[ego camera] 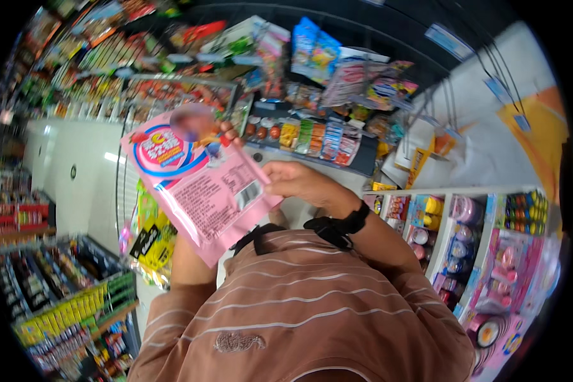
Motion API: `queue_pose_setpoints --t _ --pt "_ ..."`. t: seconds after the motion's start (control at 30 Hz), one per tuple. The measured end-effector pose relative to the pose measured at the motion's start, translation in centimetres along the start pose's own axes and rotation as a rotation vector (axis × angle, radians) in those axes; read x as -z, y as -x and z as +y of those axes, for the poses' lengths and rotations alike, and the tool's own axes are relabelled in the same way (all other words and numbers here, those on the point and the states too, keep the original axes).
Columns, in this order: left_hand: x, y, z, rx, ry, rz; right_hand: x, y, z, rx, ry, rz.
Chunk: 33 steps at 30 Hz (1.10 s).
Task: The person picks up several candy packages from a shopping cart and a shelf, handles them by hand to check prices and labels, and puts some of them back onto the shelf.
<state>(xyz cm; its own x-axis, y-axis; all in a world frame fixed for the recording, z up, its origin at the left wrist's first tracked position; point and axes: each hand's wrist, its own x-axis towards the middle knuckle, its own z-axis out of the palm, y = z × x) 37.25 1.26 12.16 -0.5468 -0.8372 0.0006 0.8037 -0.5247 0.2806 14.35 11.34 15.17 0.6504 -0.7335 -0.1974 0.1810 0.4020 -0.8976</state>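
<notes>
A pink plastic snack pouch [210, 186] with printed text and a barcode is tilted in front of me. My right hand [289, 179] pinches its right edge between thumb and fingers; a black watch [336, 227] is on that wrist. My left hand [230, 133] is mostly hidden behind the pouch, and its fingers show at the upper right edge, holding it. Just left of and behind the pouch are yellow and green packets [155, 246]. Above it stands a wire rack [184, 81] of packaged goods.
Blue bags [315, 47] and other packs hang along the back display. A shelf tray [310, 155] holds small colourful packs. White shelving [439, 196] with toys or sweets stands at right. At lower left is a stocked display rack [62, 305], near the pale floor [76, 157].
</notes>
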Motion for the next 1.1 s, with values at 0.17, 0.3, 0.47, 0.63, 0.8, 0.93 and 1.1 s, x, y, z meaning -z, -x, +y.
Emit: queue_pose_setpoints --t 0.17,0.3,0.47,0.63,0.8,0.93,1.1 --pt "-4.3 2.1 -3.3 -0.087 -0.218 0.165 0.6 0.9 0.7 -0.115 -0.016 0.088" --pt "-2.9 0.8 -4.2 -0.027 -0.359 0.371 1.4 1.9 0.8 -0.13 0.041 0.082" --pt "0.7 -4.1 -4.7 -0.103 -0.801 0.51 3.0 3.2 1.0 -0.082 0.033 0.11" --pt "-2.4 -6.4 -8.0 -0.134 -0.813 0.478 5.3 5.4 0.5 -0.028 -0.382 0.244" --pt "-3.5 -6.8 -9.1 -0.07 -0.968 0.524 7.4 8.1 0.0 0.255 -0.571 0.283" --pt "-3.9 -7.4 -10.2 0.006 -1.085 0.491 9.7 10.3 0.3 0.32 -0.45 0.37" --pt "-9.1 -7.9 -15.8 0.015 -0.977 0.304 12.7 12.9 2.1 0.355 -0.336 0.656"
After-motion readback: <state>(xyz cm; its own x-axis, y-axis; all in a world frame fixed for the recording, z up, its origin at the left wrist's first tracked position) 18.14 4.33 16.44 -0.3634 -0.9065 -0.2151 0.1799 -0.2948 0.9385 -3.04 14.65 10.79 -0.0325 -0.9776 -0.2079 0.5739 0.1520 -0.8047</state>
